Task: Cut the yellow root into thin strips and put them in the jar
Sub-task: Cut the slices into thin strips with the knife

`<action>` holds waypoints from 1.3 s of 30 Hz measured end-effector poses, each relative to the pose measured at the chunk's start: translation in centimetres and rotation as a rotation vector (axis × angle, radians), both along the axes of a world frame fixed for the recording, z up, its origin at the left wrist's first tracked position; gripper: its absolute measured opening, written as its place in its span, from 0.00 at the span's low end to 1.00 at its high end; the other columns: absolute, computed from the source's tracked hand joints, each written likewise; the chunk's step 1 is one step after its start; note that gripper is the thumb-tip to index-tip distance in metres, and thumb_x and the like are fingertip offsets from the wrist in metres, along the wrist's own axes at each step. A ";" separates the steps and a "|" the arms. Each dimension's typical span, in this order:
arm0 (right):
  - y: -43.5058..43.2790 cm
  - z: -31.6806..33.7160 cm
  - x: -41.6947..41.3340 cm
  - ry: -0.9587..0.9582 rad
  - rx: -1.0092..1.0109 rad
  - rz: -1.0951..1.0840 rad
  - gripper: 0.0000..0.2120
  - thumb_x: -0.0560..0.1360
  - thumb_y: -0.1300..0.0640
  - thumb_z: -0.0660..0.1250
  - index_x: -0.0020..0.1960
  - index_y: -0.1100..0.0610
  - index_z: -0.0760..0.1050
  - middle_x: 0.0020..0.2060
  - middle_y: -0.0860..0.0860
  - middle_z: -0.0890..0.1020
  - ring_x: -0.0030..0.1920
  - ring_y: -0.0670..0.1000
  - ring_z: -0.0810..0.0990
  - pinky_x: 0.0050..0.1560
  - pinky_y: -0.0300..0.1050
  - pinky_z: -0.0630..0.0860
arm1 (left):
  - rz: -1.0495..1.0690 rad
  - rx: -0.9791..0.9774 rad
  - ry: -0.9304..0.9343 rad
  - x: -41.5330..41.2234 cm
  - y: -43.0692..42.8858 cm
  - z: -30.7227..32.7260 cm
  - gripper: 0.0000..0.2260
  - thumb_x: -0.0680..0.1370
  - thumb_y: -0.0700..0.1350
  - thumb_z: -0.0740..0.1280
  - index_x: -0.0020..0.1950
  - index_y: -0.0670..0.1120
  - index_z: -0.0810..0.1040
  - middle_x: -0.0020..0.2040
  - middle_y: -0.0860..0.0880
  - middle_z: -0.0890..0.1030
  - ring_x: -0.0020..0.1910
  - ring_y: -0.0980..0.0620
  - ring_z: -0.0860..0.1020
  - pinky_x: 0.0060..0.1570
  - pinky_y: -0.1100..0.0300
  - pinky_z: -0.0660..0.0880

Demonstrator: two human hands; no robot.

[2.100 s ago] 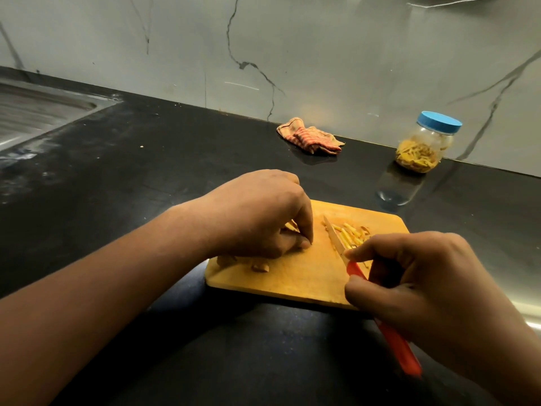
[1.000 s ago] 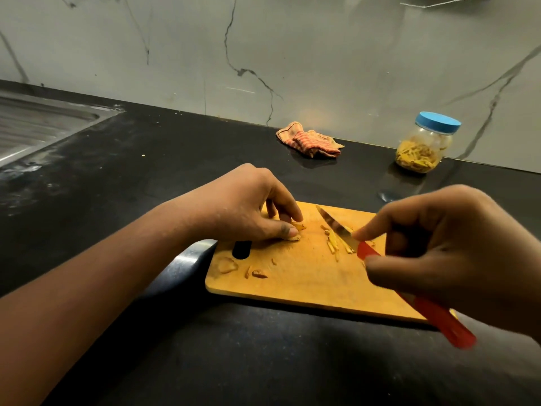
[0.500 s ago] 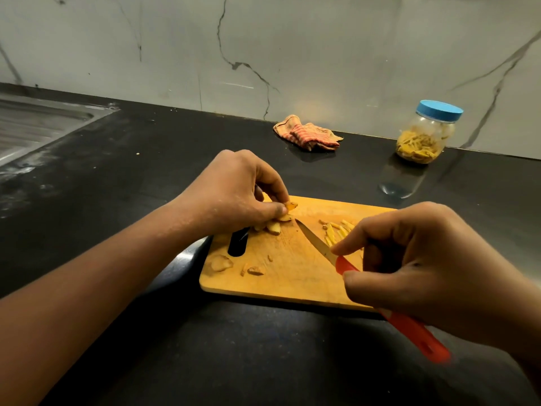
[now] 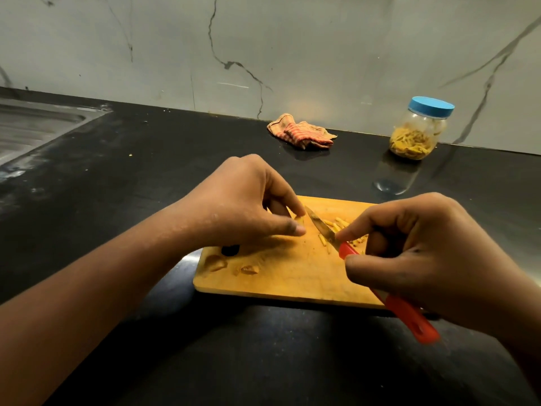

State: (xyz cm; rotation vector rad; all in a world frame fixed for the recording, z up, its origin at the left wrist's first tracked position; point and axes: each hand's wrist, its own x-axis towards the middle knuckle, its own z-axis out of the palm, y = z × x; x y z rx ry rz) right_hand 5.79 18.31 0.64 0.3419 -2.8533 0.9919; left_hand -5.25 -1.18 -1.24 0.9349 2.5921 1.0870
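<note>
Yellow root, only a small piece of it, is pinched between the thumb and forefinger of the left hand and is held down on the far middle part of the wooden cutting board. Just to the right of it the tip of the knife is seen, nearly touching the piece; whether contact is made cannot be told. The blade runs on a diagonal, from its red handle at the near right up to the tip at the far left, and the handle is gripped by the right hand. So the piece lies to the far left of the knife hand and directly under the left thumb and forefinger, and the next cut is judged to need only a short shift of the blade to the left. The long axis of the piece is too small to be read. Cut strips are lying on the board to the right of the blade, partly hidden by the right hand. The jar, closed with its blue lid and holding some strips, stands at the far right by the wall, well apart from the board; the right hand is nearer to it.
</note>
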 end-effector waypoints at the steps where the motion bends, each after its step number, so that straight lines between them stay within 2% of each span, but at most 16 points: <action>1: 0.0 0.0 0.0 0.001 0.002 -0.003 0.08 0.62 0.52 0.73 0.41 0.49 0.82 0.26 0.50 0.82 0.25 0.48 0.80 0.30 0.48 0.80 | -0.014 -0.038 0.006 0.2 0.2 0.0 0.10 0.68 0.51 0.77 0.48 0.52 0.86 0.37 0.57 0.85 0.37 0.62 0.82 0.34 0.71 0.76; 8: -0.1 -0.1 0.1 -0.008 -0.009 -0.009 0.08 0.62 0.54 0.74 0.41 0.49 0.82 0.25 0.50 0.81 0.24 0.49 0.79 0.27 0.48 0.79 | -0.024 -0.221 0.106 -0.1 -0.1 -0.2 0.08 0.68 0.56 0.76 0.44 0.56 0.86 0.40 0.62 0.81 0.41 0.71 0.75 0.31 0.74 0.70; 11: -0.2 -0.2 0.3 -0.018 0.003 -0.011 0.08 0.61 0.53 0.74 0.41 0.48 0.82 0.25 0.50 0.81 0.24 0.49 0.79 0.27 0.49 0.79 | -0.072 -0.217 0.092 -0.4 -0.5 0.0 0.08 0.68 0.55 0.76 0.46 0.57 0.86 0.36 0.64 0.79 0.39 0.73 0.74 0.31 0.76 0.68; 13: -0.5 -0.3 0.6 -0.022 0.010 -0.018 0.09 0.61 0.51 0.73 0.41 0.47 0.82 0.26 0.50 0.81 0.25 0.50 0.79 0.28 0.51 0.78 | -0.094 -0.194 0.114 -0.8 -0.9 0.1 0.09 0.67 0.56 0.76 0.46 0.59 0.86 0.35 0.67 0.79 0.40 0.69 0.75 0.34 0.73 0.70; 16: -0.9 -0.7 0.9 -0.014 -0.003 -0.033 0.10 0.60 0.50 0.73 0.42 0.48 0.82 0.27 0.49 0.81 0.26 0.49 0.79 0.30 0.49 0.79 | -0.158 -0.181 0.118 -1.4 -1.1 -0.1 0.07 0.68 0.53 0.76 0.45 0.59 0.86 0.46 0.64 0.82 0.48 0.61 0.78 0.45 0.61 0.76; 19: -1.3 -0.8 1.2 -0.025 0.017 -0.027 0.12 0.60 0.48 0.72 0.43 0.48 0.82 0.27 0.47 0.81 0.27 0.47 0.80 0.29 0.45 0.78 | -0.202 -0.147 0.065 -1.7 -1.1 -0.6 0.05 0.70 0.50 0.76 0.45 0.58 0.86 0.48 0.63 0.83 0.53 0.62 0.79 0.47 0.68 0.71; 22: -1.7 -0.7 1.4 -0.031 0.045 -0.015 0.12 0.60 0.47 0.72 0.43 0.48 0.82 0.27 0.45 0.81 0.28 0.46 0.80 0.30 0.44 0.78 | -0.168 -0.119 0.051 -1.8 -1.1 -0.9 0.05 0.69 0.52 0.76 0.45 0.57 0.87 0.46 0.63 0.84 0.52 0.62 0.79 0.45 0.71 0.68; 28: -1.7 -0.9 1.4 -0.029 0.105 -0.008 0.14 0.61 0.44 0.70 0.44 0.47 0.82 0.28 0.46 0.81 0.30 0.46 0.80 0.28 0.42 0.77 | -0.174 -0.106 0.095 -1.8 -0.7 -1.3 0.06 0.68 0.56 0.74 0.44 0.59 0.86 0.45 0.63 0.83 0.49 0.61 0.78 0.41 0.71 0.68; 35: -1.6 -1.1 1.4 -0.031 0.139 0.010 0.14 0.61 0.44 0.70 0.44 0.47 0.83 0.27 0.46 0.80 0.29 0.45 0.79 0.25 0.38 0.74 | -0.198 -0.089 0.093 -1.8 -0.8 -1.3 0.10 0.66 0.59 0.71 0.44 0.60 0.85 0.44 0.65 0.82 0.49 0.65 0.77 0.39 0.76 0.68; 39: -1.7 -1.1 1.3 -0.026 0.162 0.020 0.13 0.62 0.45 0.70 0.45 0.48 0.83 0.27 0.46 0.80 0.28 0.45 0.79 0.26 0.39 0.74 | -0.214 -0.095 0.117 -1.7 -0.8 -1.2 0.11 0.66 0.60 0.70 0.45 0.61 0.85 0.45 0.65 0.82 0.49 0.64 0.77 0.41 0.74 0.69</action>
